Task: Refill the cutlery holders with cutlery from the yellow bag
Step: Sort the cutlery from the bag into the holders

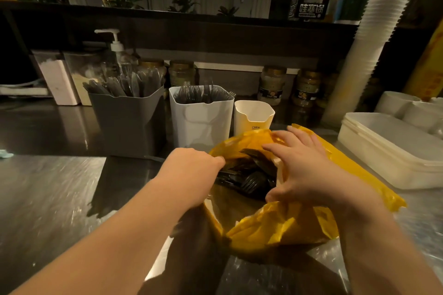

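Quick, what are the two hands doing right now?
Left hand: curled round the rim of the crinkly yellow plastic bag.
Right hand: open, fingers spread over the bag's mouth.

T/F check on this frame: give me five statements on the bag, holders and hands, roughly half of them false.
1. The yellow bag lies open with black cutlery inside. True.
2. The grey holder is empty. False: it is packed with dark utensils.
3. The white holder has forks in it. True.
4. The right hand holds a fork over the white holder. False: it is at the bag's mouth, fingers spread, holding no cutlery.
5. The left hand grips the bag's left rim. True.
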Action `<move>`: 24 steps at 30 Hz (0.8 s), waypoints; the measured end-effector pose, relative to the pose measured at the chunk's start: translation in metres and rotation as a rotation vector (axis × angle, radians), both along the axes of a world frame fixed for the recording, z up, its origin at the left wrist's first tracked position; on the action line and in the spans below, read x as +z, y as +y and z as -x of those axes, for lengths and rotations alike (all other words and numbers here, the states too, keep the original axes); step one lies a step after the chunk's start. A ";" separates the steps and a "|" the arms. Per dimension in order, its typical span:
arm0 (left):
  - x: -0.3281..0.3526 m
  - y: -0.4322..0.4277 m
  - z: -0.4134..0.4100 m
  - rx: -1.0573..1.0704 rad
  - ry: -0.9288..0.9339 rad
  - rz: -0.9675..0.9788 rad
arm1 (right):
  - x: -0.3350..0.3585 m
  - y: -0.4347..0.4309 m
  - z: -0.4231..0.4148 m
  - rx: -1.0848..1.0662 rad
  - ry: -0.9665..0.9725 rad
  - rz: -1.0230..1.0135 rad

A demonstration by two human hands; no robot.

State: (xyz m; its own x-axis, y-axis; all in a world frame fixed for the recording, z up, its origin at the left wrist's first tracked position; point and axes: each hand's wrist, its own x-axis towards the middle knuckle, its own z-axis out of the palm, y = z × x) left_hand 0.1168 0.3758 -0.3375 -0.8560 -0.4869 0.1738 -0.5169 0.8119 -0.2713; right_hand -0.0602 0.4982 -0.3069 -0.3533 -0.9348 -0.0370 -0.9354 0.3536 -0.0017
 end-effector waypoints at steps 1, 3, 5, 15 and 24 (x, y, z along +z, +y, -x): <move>0.000 0.000 -0.003 0.011 0.005 0.008 | 0.000 -0.003 -0.006 0.049 0.001 0.036; -0.001 -0.001 -0.006 0.028 0.012 0.010 | -0.002 -0.007 -0.020 0.134 0.027 0.090; 0.000 0.000 -0.007 0.042 0.014 -0.003 | -0.004 -0.010 -0.033 0.190 0.107 0.137; 0.002 0.004 -0.020 0.069 0.072 0.059 | -0.023 -0.041 -0.059 0.221 -0.134 0.119; 0.011 0.010 -0.020 0.070 0.241 0.058 | -0.036 -0.048 -0.053 0.262 -0.014 0.245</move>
